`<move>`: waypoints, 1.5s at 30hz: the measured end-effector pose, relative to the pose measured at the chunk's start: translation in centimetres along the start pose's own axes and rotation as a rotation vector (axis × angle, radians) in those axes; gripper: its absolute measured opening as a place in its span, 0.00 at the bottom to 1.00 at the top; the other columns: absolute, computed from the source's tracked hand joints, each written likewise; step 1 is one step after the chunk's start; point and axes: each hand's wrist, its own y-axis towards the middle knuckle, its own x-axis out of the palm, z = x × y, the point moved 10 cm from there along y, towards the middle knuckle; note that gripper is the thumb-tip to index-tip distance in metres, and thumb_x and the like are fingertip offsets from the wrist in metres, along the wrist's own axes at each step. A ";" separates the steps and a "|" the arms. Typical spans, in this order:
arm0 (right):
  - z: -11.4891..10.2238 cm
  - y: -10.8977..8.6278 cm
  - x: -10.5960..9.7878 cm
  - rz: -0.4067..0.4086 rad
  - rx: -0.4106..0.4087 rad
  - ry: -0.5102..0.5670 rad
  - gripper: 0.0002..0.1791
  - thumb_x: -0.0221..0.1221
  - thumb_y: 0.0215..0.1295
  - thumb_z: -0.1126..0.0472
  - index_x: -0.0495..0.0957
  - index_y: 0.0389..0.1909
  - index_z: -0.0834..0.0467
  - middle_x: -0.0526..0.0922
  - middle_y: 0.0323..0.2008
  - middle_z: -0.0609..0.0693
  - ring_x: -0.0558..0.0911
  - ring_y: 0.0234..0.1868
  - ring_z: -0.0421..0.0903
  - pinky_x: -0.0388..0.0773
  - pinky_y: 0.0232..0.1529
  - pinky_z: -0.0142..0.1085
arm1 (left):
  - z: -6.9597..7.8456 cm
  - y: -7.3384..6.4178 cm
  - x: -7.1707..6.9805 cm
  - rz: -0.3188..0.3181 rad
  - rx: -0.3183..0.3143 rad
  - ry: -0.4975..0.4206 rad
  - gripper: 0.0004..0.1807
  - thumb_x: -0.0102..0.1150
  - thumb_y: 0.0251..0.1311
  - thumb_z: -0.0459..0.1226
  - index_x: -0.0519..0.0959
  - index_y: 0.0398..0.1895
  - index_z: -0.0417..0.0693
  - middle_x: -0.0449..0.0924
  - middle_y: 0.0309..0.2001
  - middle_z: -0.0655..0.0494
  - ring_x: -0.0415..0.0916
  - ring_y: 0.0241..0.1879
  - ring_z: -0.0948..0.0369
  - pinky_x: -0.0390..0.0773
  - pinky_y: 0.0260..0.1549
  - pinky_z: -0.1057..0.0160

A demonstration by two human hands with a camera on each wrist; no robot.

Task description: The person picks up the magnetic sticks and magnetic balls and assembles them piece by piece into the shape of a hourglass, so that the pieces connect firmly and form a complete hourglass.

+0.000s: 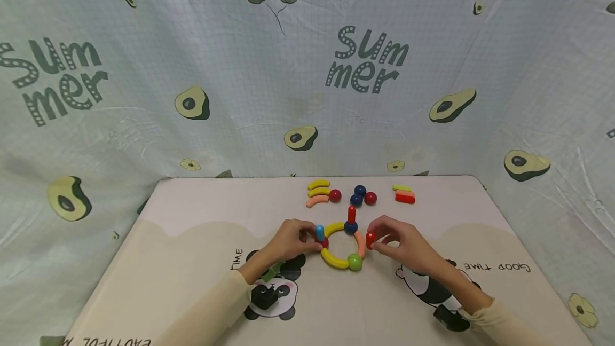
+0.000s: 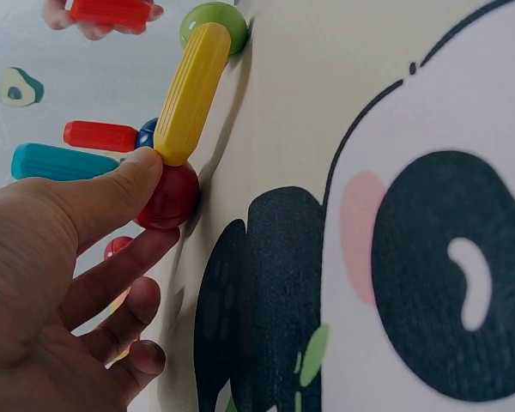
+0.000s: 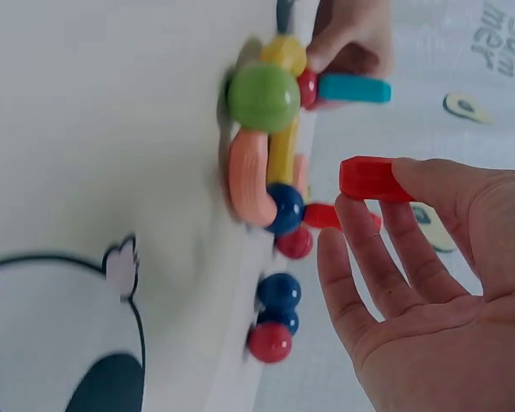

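A ring of curved sticks and balls lies on the table. My left hand (image 1: 292,239) pinches its red ball (image 2: 173,199) between thumb and fingertips; a light-blue stick (image 1: 320,233) stands upright on that ball. Two yellow curved sticks (image 1: 334,260), a salmon curved stick (image 3: 250,172), a green ball (image 1: 355,262) and a dark-blue ball (image 1: 351,227) form the rest of the ring. Upright on the dark-blue ball is a red stick (image 1: 352,214). My right hand (image 1: 401,239) pinches another red stick (image 3: 373,178), held up just right of the ring.
Behind the ring lie loose yellow curved sticks (image 1: 319,192), a salmon curved stick (image 1: 317,201), red balls (image 1: 370,198) and dark-blue balls (image 1: 356,200). Short straight sticks (image 1: 405,199) in red, salmon and yellow-green sit at the back right. A printed curtain (image 1: 307,68) hangs behind the table (image 1: 202,202).
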 end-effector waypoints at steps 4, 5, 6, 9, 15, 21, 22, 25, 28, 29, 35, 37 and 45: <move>-0.5 -0.1 0.9 0.007 -0.007 0.022 0.16 0.68 0.66 0.65 0.79 0.53 0.58 0.84 0.47 0.47 0.85 0.47 0.43 0.83 0.49 0.36 | 0.0 -0.1 0.0 -0.005 -0.002 -0.002 0.12 0.75 0.59 0.39 0.87 0.44 0.46 0.84 0.35 0.60 0.70 0.29 0.62 0.72 0.29 0.69; -0.5 -0.1 1.1 0.009 -0.002 0.027 0.16 0.68 0.66 0.65 0.79 0.53 0.59 0.84 0.47 0.47 0.85 0.47 0.43 0.83 0.49 0.36 | -0.1 -0.1 0.0 -0.006 -0.002 -0.002 0.12 0.75 0.59 0.39 0.87 0.44 0.45 0.84 0.35 0.60 0.70 0.29 0.62 0.72 0.29 0.69; -0.5 -0.1 1.3 0.010 0.001 0.034 0.16 0.68 0.66 0.65 0.79 0.53 0.59 0.84 0.47 0.47 0.85 0.47 0.43 0.83 0.49 0.35 | -0.1 -0.1 0.0 -0.007 -0.001 0.000 0.12 0.75 0.59 0.39 0.87 0.45 0.46 0.84 0.35 0.60 0.70 0.29 0.62 0.72 0.29 0.69; -0.6 -0.2 2.0 0.010 0.017 0.057 0.16 0.68 0.67 0.65 0.78 0.53 0.59 0.84 0.47 0.47 0.85 0.48 0.44 0.82 0.49 0.34 | -0.1 -0.2 0.1 -0.007 0.003 0.009 0.12 0.75 0.59 0.39 0.87 0.44 0.46 0.84 0.35 0.60 0.70 0.29 0.62 0.72 0.29 0.69; -0.4 -0.2 3.1 0.011 0.031 0.084 0.16 0.68 0.67 0.64 0.79 0.53 0.58 0.84 0.46 0.47 0.85 0.47 0.44 0.83 0.48 0.34 | -0.1 -0.4 0.1 -0.010 0.007 -0.003 0.11 0.75 0.59 0.38 0.87 0.44 0.46 0.85 0.35 0.59 0.71 0.29 0.62 0.72 0.30 0.70; -0.2 -0.2 3.7 0.002 0.039 0.097 0.17 0.68 0.67 0.64 0.78 0.54 0.62 0.84 0.46 0.48 0.85 0.47 0.45 0.82 0.48 0.34 | 0.0 -0.4 0.0 -0.008 0.006 -0.010 0.11 0.75 0.59 0.38 0.87 0.43 0.46 0.84 0.35 0.60 0.70 0.29 0.62 0.70 0.29 0.70; -0.2 -0.2 3.8 0.001 0.040 0.098 0.17 0.68 0.67 0.64 0.78 0.54 0.62 0.84 0.46 0.48 0.85 0.47 0.45 0.83 0.48 0.34 | 0.1 -0.4 0.0 -0.007 0.009 -0.009 0.11 0.75 0.59 0.38 0.87 0.43 0.46 0.84 0.35 0.60 0.70 0.29 0.62 0.70 0.28 0.70; 0.0 -0.3 4.0 0.000 0.045 0.102 0.17 0.68 0.66 0.64 0.78 0.54 0.62 0.84 0.46 0.48 0.85 0.46 0.45 0.83 0.48 0.34 | 0.2 -0.4 -0.1 -0.004 0.022 -0.011 0.11 0.75 0.59 0.37 0.87 0.43 0.46 0.83 0.34 0.60 0.70 0.29 0.62 0.70 0.28 0.70; 0.1 -0.3 4.1 0.003 0.045 0.104 0.17 0.68 0.67 0.64 0.78 0.54 0.62 0.84 0.46 0.48 0.85 0.46 0.44 0.82 0.48 0.34 | 0.3 -0.5 -0.1 -0.001 0.027 -0.013 0.11 0.75 0.59 0.37 0.86 0.43 0.45 0.82 0.34 0.60 0.70 0.29 0.61 0.70 0.28 0.70; 0.1 -0.3 4.0 0.004 0.044 0.104 0.17 0.68 0.67 0.64 0.78 0.54 0.62 0.84 0.46 0.48 0.85 0.46 0.44 0.82 0.48 0.34 | 0.3 -0.5 -0.1 -0.001 0.025 -0.013 0.11 0.75 0.59 0.37 0.86 0.43 0.45 0.82 0.34 0.60 0.70 0.29 0.61 0.70 0.28 0.70; 0.2 -0.3 4.1 0.009 0.034 0.104 0.17 0.68 0.67 0.64 0.78 0.54 0.62 0.84 0.46 0.48 0.85 0.46 0.46 0.83 0.47 0.34 | 0.1 -0.6 0.0 -0.004 -0.003 -0.013 0.13 0.75 0.59 0.38 0.86 0.45 0.45 0.84 0.36 0.59 0.71 0.29 0.61 0.71 0.29 0.70; 0.2 -0.3 4.1 0.010 0.036 0.104 0.17 0.68 0.67 0.64 0.78 0.54 0.62 0.84 0.46 0.48 0.85 0.46 0.46 0.83 0.47 0.33 | 0.0 -0.6 0.0 -0.003 -0.006 -0.011 0.13 0.74 0.60 0.38 0.87 0.46 0.45 0.84 0.36 0.59 0.71 0.29 0.62 0.72 0.29 0.70; 0.2 -0.4 4.1 0.010 0.036 0.109 0.17 0.68 0.67 0.64 0.78 0.55 0.62 0.84 0.46 0.48 0.85 0.46 0.45 0.83 0.47 0.34 | 0.0 -0.7 0.0 -0.001 -0.020 -0.010 0.13 0.74 0.60 0.38 0.87 0.46 0.45 0.85 0.36 0.59 0.72 0.30 0.62 0.73 0.31 0.69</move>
